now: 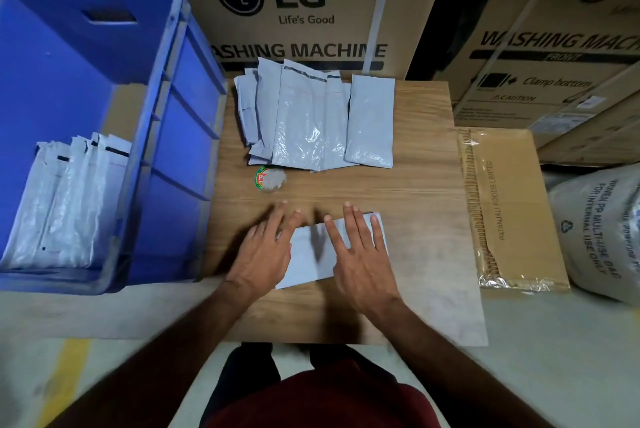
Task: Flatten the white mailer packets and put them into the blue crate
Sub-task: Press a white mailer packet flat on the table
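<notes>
One white mailer packet [311, 254] lies flat near the front of the wooden table [415, 219]. My left hand [266, 247] presses its left edge with straight fingers. My right hand [360, 254] lies flat on its right half, fingers spread. A loose pile of several white mailer packets [311, 116] sits at the back of the table. The blue crate [173, 116] stands to the left of the table, with several flattened packets [65, 199] leaning inside it at the near end.
A small round sticker under clear plastic [268, 179] lies just in front of the pile. A flat cardboard piece [509, 209] abuts the table's right side, with a white sack [602, 237] beyond. Large washing machine boxes [311, 12] stand behind.
</notes>
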Motion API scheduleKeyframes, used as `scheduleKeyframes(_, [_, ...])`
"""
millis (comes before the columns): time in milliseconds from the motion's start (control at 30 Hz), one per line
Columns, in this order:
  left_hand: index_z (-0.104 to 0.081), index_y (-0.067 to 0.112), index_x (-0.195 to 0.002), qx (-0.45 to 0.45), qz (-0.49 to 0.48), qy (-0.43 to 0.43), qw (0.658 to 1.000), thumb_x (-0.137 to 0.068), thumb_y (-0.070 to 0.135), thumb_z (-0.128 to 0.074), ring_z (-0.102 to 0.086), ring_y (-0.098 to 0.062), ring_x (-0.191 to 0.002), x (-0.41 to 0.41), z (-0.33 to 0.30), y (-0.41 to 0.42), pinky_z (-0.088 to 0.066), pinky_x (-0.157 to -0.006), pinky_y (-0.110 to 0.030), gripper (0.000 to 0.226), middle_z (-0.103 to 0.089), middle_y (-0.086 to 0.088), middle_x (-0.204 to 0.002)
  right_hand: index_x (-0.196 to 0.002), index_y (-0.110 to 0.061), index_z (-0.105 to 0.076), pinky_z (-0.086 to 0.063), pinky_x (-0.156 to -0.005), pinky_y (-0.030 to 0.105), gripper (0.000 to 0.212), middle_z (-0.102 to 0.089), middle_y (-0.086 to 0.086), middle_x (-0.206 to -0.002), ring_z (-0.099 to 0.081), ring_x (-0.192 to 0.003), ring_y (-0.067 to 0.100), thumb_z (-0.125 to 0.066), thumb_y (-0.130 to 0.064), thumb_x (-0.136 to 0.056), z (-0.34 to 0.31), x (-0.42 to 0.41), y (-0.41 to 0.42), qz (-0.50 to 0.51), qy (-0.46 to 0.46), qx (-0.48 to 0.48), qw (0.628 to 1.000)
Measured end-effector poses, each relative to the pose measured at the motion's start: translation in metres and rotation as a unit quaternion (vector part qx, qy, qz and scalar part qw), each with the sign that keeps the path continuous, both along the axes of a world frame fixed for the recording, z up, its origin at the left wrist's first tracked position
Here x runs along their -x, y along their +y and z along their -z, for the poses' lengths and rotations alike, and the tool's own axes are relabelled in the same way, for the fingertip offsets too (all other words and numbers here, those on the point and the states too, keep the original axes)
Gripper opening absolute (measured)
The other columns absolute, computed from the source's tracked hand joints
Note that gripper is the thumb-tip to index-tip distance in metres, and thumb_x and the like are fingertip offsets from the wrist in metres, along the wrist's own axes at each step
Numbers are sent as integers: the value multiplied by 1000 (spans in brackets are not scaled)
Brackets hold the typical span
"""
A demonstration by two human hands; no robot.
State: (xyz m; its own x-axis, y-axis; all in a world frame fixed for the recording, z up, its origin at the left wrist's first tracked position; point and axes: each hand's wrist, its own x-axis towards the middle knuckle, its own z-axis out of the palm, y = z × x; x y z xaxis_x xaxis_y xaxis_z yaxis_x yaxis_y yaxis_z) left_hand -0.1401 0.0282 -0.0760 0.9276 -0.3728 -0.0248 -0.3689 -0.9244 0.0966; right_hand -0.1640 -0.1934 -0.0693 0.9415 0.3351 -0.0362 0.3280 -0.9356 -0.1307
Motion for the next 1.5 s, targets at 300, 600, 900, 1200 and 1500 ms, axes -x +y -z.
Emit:
scheduleKeyframes(300, [-18,21,-162,-12,28,111,993,-104,55,-30,-14,-27,-156,29,60,3,-19,-124,-45,69,-8,-9,-170,-162,-16,-21,-11,-125,55,66,-7,17,-169,-6,-157,32,-37,-33,-100,60,24,17,28,99,-74,992])
scheduleKeyframes(600, [-24,14,-161,-40,106,64,991,-104,37,-31,-14,-33,-156,-3,41,8,-22,-123,-53,62,-13,-13,-169,-162,-17,-23,-9,-126,50,62,-7,15,-169,-3,-157,29,-34,-35,-103,45,19,16,106,127,-103,981])
scheduleKeyframes(900, [-11,14,-163,-25,70,97,992,-103,36,-32,-3,-29,-157,17,42,-42,-18,-124,-51,67,-2,-12,-170,-164,-24,-1,-3,-127,51,64,14,9,-169,17,-156,25,-24,-37,-105,58,19,-12,83,147,-91,981])
scheduleKeyframes(1200, [-3,18,-163,-24,76,110,991,-94,30,-27,3,-29,-157,33,51,-70,-14,-125,-50,75,5,-11,-170,-164,-21,-2,-2,-128,45,65,10,8,-170,13,-157,20,-24,-41,-105,62,28,-40,139,135,-113,975])
scheduleKeyframes(1500, [-19,11,-161,-8,21,74,997,-100,32,-32,-7,-32,-157,29,47,-37,-16,-124,-55,66,-10,-14,-169,-164,-19,-9,-5,-127,49,65,4,11,-170,9,-157,25,-32,-32,-104,59,27,-6,82,104,-115,984])
